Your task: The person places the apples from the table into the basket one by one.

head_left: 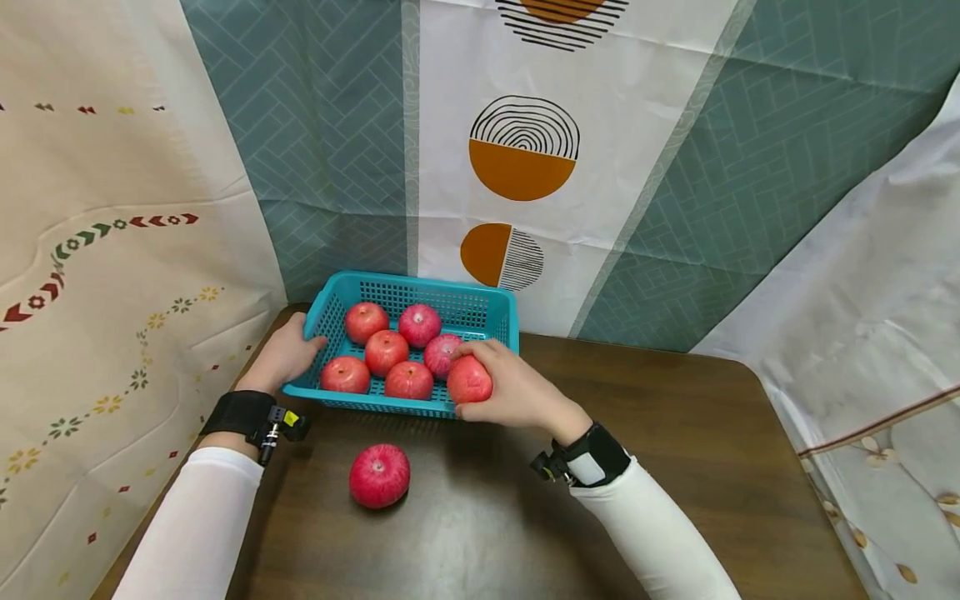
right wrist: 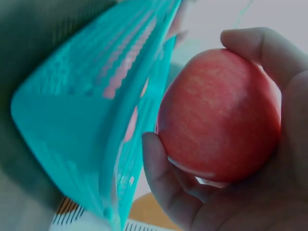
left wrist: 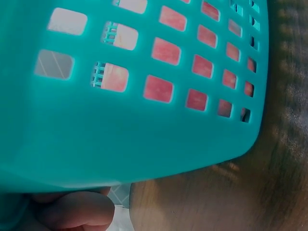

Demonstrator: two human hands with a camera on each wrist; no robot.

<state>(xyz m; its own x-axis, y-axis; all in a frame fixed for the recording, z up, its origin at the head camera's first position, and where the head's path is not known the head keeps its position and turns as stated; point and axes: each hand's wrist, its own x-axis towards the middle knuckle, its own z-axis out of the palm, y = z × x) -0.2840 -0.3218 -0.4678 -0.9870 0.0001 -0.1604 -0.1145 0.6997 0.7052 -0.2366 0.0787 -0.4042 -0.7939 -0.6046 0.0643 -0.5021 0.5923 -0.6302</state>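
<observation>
A turquoise perforated plastic basket (head_left: 397,403) stands on the wooden table with several red apples (head_left: 386,352) inside. My left hand (head_left: 288,354) grips its left rim; in the left wrist view, curled fingers (left wrist: 79,209) show at the edge of the basket wall (left wrist: 120,139). Over the basket's front right corner, my right hand (head_left: 521,387) holds a red apple (head_left: 470,379). The right wrist view shows thumb and fingers around that apple (right wrist: 219,115), beside the basket wall (right wrist: 72,139). One darker red apple (head_left: 379,476) lies on the table in front of the basket.
The brown wooden table (head_left: 637,400) extends to the right of the basket. Behind it hangs a patterned curtain (head_left: 360,150) close to the basket's back side. A cream cloth (head_left: 90,292) borders the left, and a white cloth (head_left: 870,292) the right.
</observation>
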